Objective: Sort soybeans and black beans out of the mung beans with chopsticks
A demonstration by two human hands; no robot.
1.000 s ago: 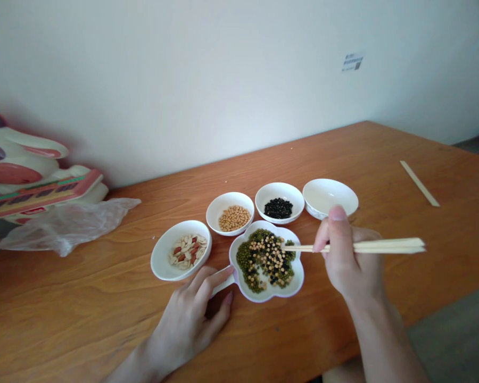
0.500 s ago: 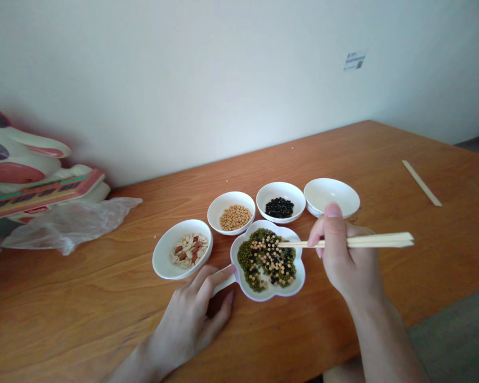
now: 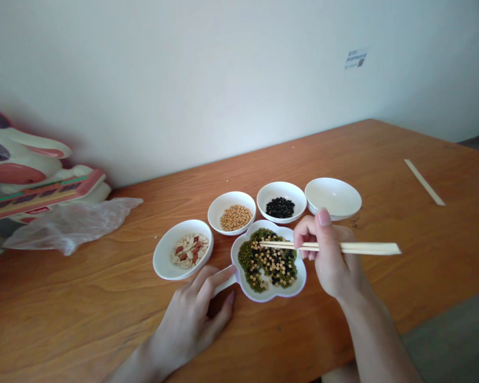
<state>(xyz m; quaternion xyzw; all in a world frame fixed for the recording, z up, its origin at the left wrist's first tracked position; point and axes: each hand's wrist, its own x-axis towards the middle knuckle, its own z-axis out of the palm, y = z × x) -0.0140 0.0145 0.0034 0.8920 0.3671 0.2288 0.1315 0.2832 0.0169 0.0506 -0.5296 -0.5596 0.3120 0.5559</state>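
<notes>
My right hand [image 3: 333,255] is closed round a pair of wooden chopsticks [image 3: 359,248] held level, their tips over the mixed green, yellow and black beans in a flower-shaped white dish [image 3: 299,284]. My left hand [image 3: 191,319] rests on the table and grips the dish's handle [image 3: 224,281] between thumb and fingers. Behind the dish stand small white bowls: one of peanuts and seeds [image 3: 163,263], one of yellow beans [image 3: 217,213], one of black beans [image 3: 265,197], and one empty bowl [image 3: 335,194].
A wooden table [image 3: 83,308] runs against a white wall. A crumpled clear plastic bag [image 3: 72,223] and a pink and white toy [image 3: 27,181] sit at the left. A paper chopstick sleeve [image 3: 423,182] lies far right. The table's front edge is near my right arm.
My right hand has moved left with the chopsticks, carrying their tips further over the mixed beans. My left hand has stayed on the dish's handle.
</notes>
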